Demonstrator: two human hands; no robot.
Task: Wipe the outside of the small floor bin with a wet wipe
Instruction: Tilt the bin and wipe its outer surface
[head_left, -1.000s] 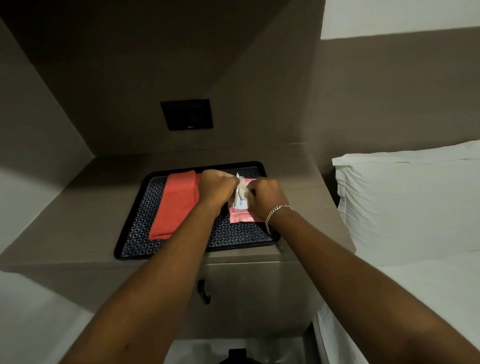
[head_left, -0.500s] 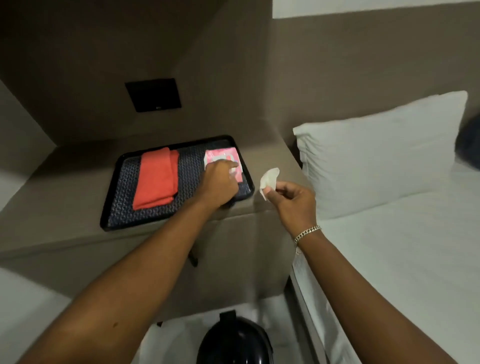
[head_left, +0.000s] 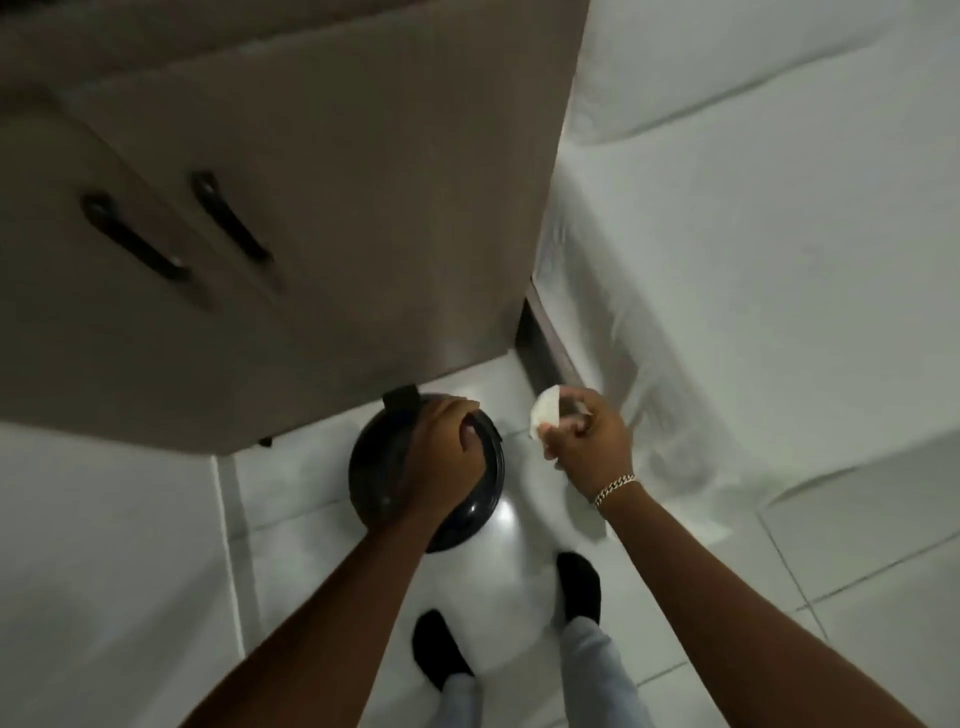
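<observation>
The small black bin (head_left: 426, 478) stands on the white tiled floor (head_left: 130, 571), partly tucked under the front edge of the cabinet (head_left: 311, 208). The left hand (head_left: 447, 452) lies on the bin's domed lid, fingers curled over its far rim. The right hand (head_left: 587, 436) hovers just to the right of the bin, pinching a folded white wipe (head_left: 545, 415) between thumb and fingers, not yet touching the bin.

The bin looks like glossy hard plastic or metal, probably light and likely to slide or tip on the smooth tile, so a steadying grip on the lid rim seems sensible while the wipe works round the sides. The wipe is soft and limp; it would need flattening against the palm to cover much surface.

The cabinet overhangs the back of the bin and crowds that side. The bed's white sheet (head_left: 753, 260) hangs close on the right of the bin, and the person's dark shoes (head_left: 579, 582) stand just in front of it.
</observation>
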